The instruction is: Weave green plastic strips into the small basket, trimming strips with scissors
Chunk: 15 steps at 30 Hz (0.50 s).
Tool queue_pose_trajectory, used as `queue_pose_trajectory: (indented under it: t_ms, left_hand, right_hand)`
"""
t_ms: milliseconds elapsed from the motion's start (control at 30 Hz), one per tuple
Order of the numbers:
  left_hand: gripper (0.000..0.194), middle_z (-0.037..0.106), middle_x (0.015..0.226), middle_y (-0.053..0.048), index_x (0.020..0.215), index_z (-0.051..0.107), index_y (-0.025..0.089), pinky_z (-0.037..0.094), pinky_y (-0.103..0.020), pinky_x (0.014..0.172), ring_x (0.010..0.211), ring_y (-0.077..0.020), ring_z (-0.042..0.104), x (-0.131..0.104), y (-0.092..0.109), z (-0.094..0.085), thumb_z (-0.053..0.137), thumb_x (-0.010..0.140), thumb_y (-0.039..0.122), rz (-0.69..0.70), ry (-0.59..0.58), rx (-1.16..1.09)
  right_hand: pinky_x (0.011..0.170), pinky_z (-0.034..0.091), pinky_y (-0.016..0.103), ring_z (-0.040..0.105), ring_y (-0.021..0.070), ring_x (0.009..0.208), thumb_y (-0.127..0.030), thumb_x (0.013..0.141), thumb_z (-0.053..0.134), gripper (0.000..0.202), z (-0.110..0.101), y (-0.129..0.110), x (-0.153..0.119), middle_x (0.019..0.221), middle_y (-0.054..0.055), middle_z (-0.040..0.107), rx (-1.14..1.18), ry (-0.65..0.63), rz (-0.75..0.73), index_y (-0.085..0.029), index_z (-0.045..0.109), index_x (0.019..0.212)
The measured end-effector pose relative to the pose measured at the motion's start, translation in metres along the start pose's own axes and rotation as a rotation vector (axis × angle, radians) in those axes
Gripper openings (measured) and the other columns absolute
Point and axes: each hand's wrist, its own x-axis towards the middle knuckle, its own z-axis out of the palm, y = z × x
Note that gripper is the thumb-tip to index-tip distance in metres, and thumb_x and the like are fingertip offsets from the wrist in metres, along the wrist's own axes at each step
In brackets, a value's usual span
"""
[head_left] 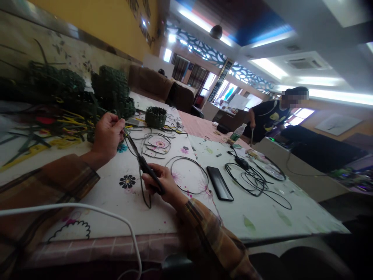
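My left hand (pixel 107 136) is raised over the left part of the table, thumb and fingers pinched on a thin dark strand (pixel 126 134). In my right hand (pixel 163 181) is a pair of black-handled scissors (pixel 151 173), its blades pointing up and left close to the strand. Whether the blades touch the strand I cannot tell. Below the scissors a loop of dark cord (pixel 149 202) hangs or lies on the cloth. Beyond my hands stands a small dark green woven basket (pixel 156 117), with loose coils of cord (pixel 157 144) in front of it.
Larger green woven pieces (pixel 110 83) and yellow and green strips (pixel 64 136) are heaped at left. A black phone-like slab (pixel 220 182), a coiled black cable (pixel 250 182) and a plastic bottle (pixel 237 134) lie rightward. A white cable (pixel 116 216) crosses the foreground. A person (pixel 271 116) stands beyond the table.
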Motion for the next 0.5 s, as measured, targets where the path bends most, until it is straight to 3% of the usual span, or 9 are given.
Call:
queue_pose_trajectory:
  t_ms: [167, 367, 500]
  left_hand:
    - [0.023, 0.040, 0.052, 0.010, 0.077, 0.045, 0.020, 0.019, -0.016, 0.035, 0.038, -0.0058, 0.030, 0.0004, -0.0058, -0.0014, 0.064, 0.085, 0.010, 0.000, -0.078, -0.023]
    - [0.027, 0.041, 0.053, 0.010, 0.079, 0.043, 0.021, 0.019, -0.018, 0.035, 0.037, -0.0058, 0.028, 0.0008, -0.0072, -0.0030, 0.068, 0.086, 0.016, 0.013, -0.130, -0.057]
    - [0.024, 0.042, 0.055, 0.010, 0.080, 0.044, 0.021, 0.020, -0.018, 0.034, 0.037, -0.0058, 0.028, 0.0000, -0.0065, -0.0028, 0.065, 0.087, 0.013, 0.014, -0.139, -0.077]
  right_hand:
    - [0.048, 0.037, 0.020, 0.048, 0.0063, 0.049, -0.052, 0.071, 0.083, 0.055, -0.0002, -0.0029, -0.0009, 0.060, -0.006, 0.056, 0.053, -0.064, -0.056, -0.014, 0.064, 0.104]
    - [0.045, 0.032, 0.021, 0.046, 0.0066, 0.047, -0.056, 0.080, 0.076, 0.044, -0.0028, -0.0052, -0.0033, 0.059, -0.006, 0.054, 0.047, -0.130, -0.106, -0.017, 0.058, 0.087]
    - [0.043, 0.030, 0.021, 0.043, 0.0058, 0.045, -0.053, 0.078, 0.078, 0.042, -0.0031, -0.0012, -0.0014, 0.057, -0.007, 0.051, 0.082, -0.113, -0.098, -0.017, 0.059, 0.087]
